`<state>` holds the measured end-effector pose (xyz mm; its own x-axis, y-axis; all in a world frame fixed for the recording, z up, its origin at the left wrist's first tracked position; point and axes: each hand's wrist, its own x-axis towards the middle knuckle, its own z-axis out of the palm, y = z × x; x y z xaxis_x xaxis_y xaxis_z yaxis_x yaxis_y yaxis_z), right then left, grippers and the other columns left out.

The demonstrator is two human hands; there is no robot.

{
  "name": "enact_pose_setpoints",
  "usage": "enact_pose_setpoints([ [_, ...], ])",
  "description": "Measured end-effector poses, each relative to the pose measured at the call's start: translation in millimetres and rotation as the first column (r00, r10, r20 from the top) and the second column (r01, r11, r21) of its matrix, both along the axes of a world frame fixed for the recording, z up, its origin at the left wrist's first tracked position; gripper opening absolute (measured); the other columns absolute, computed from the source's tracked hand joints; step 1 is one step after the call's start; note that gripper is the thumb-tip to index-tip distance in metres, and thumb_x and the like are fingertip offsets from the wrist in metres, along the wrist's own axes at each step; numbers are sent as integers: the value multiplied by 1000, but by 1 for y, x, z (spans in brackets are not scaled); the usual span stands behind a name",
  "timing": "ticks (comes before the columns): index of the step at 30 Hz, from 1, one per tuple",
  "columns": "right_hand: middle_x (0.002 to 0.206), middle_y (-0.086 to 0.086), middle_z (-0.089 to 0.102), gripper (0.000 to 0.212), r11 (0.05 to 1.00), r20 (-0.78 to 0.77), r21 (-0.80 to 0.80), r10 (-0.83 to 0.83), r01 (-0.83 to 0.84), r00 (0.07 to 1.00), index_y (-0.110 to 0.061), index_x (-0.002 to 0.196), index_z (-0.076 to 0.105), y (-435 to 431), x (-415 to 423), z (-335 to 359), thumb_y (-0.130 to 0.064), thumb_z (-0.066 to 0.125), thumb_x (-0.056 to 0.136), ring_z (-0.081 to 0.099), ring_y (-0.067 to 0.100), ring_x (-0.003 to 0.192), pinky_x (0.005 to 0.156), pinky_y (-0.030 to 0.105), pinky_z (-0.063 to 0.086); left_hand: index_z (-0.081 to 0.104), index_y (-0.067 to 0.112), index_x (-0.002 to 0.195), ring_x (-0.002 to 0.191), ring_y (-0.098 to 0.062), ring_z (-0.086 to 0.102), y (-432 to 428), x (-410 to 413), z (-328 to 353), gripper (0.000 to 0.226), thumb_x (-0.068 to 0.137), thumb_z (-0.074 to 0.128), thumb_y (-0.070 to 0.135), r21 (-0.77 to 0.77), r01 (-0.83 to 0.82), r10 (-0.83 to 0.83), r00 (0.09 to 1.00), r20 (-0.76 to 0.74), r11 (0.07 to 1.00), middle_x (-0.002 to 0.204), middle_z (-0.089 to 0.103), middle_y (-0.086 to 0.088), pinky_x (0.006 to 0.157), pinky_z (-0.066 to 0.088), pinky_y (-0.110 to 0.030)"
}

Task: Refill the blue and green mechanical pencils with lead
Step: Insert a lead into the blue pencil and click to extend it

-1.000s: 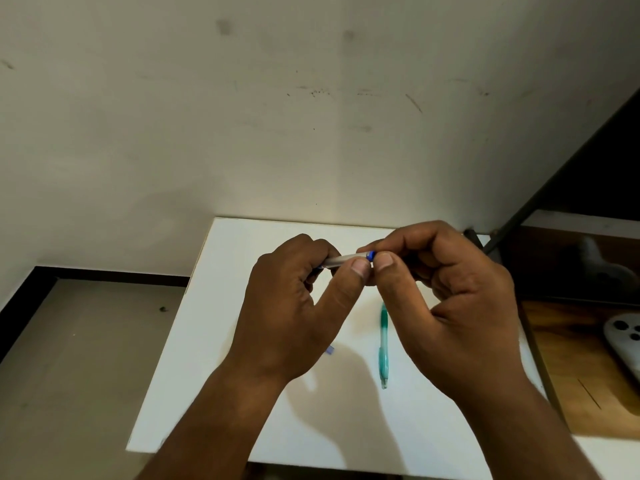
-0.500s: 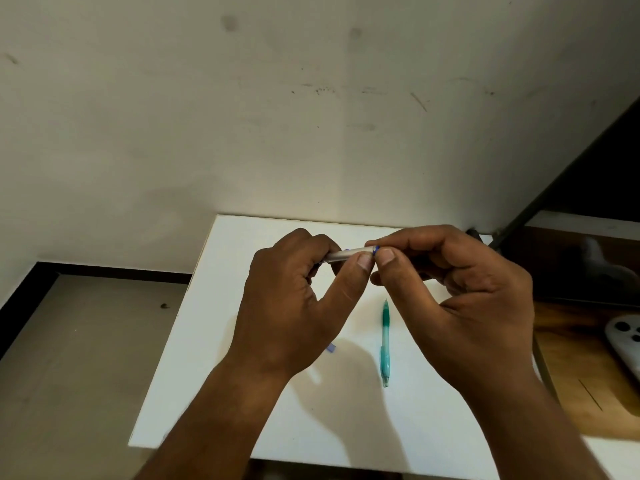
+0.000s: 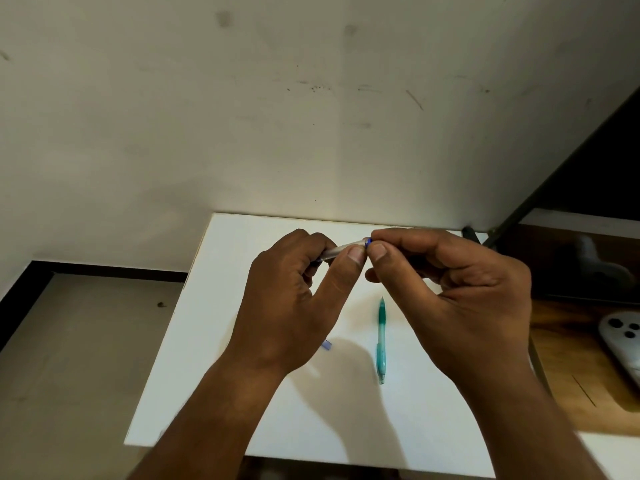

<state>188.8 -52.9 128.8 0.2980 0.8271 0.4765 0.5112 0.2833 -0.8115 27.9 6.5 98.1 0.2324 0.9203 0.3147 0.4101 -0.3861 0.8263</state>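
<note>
The left hand [image 3: 294,306] is gripping the blue pencil [image 3: 341,251] above the table [image 3: 242,375] while the right hand [image 3: 450,289] is pinching its blue end, probably working on the blue refill, next needing a careful straight push, with the green pencil [image 3: 381,341] lying untouched below.

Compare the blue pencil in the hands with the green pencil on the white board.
The blue pencil is held up, gripped by the left hand and pinched at its blue end by the right hand; the green pencil lies untouched on the white board. The blue pencil runs left to right; the green pencil runs near to far. The blue pencil is mostly hidden by the hands; the green pencil shows whole. Both are slim pencils.
</note>
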Motion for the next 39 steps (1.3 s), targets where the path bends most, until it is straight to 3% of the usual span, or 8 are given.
enact_pose_setpoints([
  [16, 96, -11, 82, 12, 999, -47, -35, 39, -40, 998, -16, 109, 84, 0, -1, -2, -11, 83, 97, 82, 8, 78, 72, 25, 65, 65, 11, 79, 74, -21, 54, 4, -5, -3, 58, 99, 46, 61, -91, 51, -52, 999, -6, 995, 76, 62, -8, 63, 38, -20],
  [21, 101, -10, 82, 16, 998, -45, -60, 31, -34, 999, -17, 113, 83, -1, 0, -4, -13, 83, 97, 82, 14, 77, 75, 37, 67, 63, 7, 79, 69, -16, 50, 5, -6, -3, 60, 99, 43, 60, -110, 73, -73, 997, 4, 991, 71, 56, -5, 60, 34, -16],
  [24, 103, -14, 81, 23, 997, -36, -76, 24, -26, 999, -15, 120, 82, 0, -1, -5, -14, 83, 97, 81, 13, 79, 77, 24, 64, 62, 7, 79, 64, -10, 44, 5, -6, -4, 60, 99, 42, 60, -110, 72, -72, 997, 5, 991, 66, 49, 0, 59, 33, -14],
  [26, 103, -14, 80, 26, 997, -61, -78, 24, -29, 998, -15, 123, 81, 1, -2, -5, -14, 84, 97, 82, 12, 81, 77, 18, 62, 61, 7, 79, 64, -11, 45, 5, -5, -4, 60, 99, 42, 60, -116, 75, -73, 997, 20, 990, 67, 49, -2, 58, 32, -16],
  [30, 103, -9, 84, 22, 995, -177, -100, -4, -14, 984, -19, 121, 79, 7, 1, -13, -15, 80, 100, 83, 12, 80, 76, 29, 67, 61, 11, 77, 72, -26, 52, 6, -5, 0, 60, 97, 40, 64, -165, 71, -56, 994, 94, 984, 78, 59, -15, 68, 41, -37],
  [34, 97, -19, 81, 16, 914, -36, -405, -43, 25, 998, -35, 114, 79, 20, 6, -40, -32, 78, 98, 78, 5, 79, 76, 28, 64, 62, 8, 78, 76, -41, 48, 11, -10, 4, 66, 96, 40, 68, -209, 16, 23, 983, 185, 978, 82, 55, -29, 69, 37, -45],
  [37, 105, -25, 75, 25, 713, 257, -700, 206, 35, 944, -40, 117, 77, 21, -2, -69, -46, 80, 92, 74, 3, 92, 86, 29, 60, 63, 7, 79, 76, -45, 48, 13, -10, 6, 68, 94, 41, 70, -241, -8, 60, 976, 209, 971, 85, 56, -33, 76, 41, -59],
  [39, 108, -24, 73, 32, 633, 355, -770, 319, 81, 879, -41, 121, 75, 19, -13, -81, -51, 79, 91, 70, 7, 102, 89, 35, 61, 64, 7, 79, 77, -44, 48, 13, -11, 7, 69, 93, 41, 70, -251, -17, 72, 975, 210, 968, 85, 56, -33, 76, 41, -59],
])
